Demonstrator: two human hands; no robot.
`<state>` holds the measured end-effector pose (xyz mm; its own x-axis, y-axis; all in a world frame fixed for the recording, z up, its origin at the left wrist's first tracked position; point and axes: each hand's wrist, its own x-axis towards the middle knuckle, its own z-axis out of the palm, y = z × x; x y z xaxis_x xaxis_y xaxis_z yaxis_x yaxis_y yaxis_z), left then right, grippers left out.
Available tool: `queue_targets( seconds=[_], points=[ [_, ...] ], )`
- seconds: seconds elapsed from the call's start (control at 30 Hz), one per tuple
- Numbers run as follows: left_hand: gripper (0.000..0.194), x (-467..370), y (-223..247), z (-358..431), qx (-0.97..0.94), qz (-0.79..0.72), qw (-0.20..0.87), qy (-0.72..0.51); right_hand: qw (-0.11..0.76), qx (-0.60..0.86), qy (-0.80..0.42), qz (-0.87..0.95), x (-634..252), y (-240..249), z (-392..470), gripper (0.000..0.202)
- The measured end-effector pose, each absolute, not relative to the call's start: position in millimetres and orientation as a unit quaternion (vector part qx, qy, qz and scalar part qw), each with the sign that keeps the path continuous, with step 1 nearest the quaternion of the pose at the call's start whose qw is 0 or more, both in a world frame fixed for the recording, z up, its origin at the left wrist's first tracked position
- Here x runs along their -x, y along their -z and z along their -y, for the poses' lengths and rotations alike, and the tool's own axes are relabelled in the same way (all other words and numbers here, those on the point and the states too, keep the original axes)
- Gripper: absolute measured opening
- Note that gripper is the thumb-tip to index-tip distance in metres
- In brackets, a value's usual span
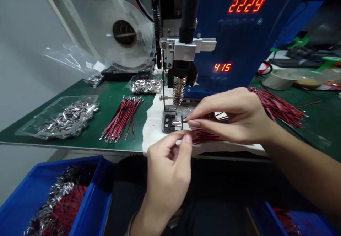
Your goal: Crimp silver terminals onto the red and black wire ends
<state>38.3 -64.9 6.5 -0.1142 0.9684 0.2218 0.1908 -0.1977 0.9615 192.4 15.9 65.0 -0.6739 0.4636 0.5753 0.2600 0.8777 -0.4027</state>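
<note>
My right hand (234, 113) pinches a thin dark wire between thumb and fingertips, beside the soldering machine's small fixture (166, 126). A small silvery metal piece (177, 122) lies in that fixture, in line with the wire. Just below and in front, my left hand (170, 168) is closed, with thumb and forefinger together; whatever they hold cannot be made out. Under my right hand, a bundle of red wires (206, 136) rests on white paper (154, 129). Above the fixture hangs the machine's spring-wrapped soldering head (179, 90).
On the green table (87, 145) are a bag of metal parts (69, 117), red-and-black wires (122, 118) and another parts bag (146, 85). More wires (282, 106) lie right. A blue bin (98, 179) stands lower left. The blue machine housing (226, 40) rises behind.
</note>
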Motion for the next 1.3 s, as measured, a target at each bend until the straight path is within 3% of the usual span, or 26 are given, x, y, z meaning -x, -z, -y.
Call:
queue_targets(
  seconds=[0.3, 0.93, 1.3],
  points=[
    [0.026, -10, -3, 39, -0.597, -0.538, 0.209, -0.557, 0.319, 0.261, -0.102, 0.906, -194, -64, -22, 0.011],
    [0.027, 15, -1, 25, -0.554, -0.526, 0.373, -0.527, 0.296, 0.313, -0.128, 0.893, -187, -46, -43, 0.011],
    [0.027, 18, 1, 22, -0.552, -0.502, 0.416, -0.519, 0.288, 0.337, -0.15, 0.884, -185, -44, -42, 0.011]
  ],
)
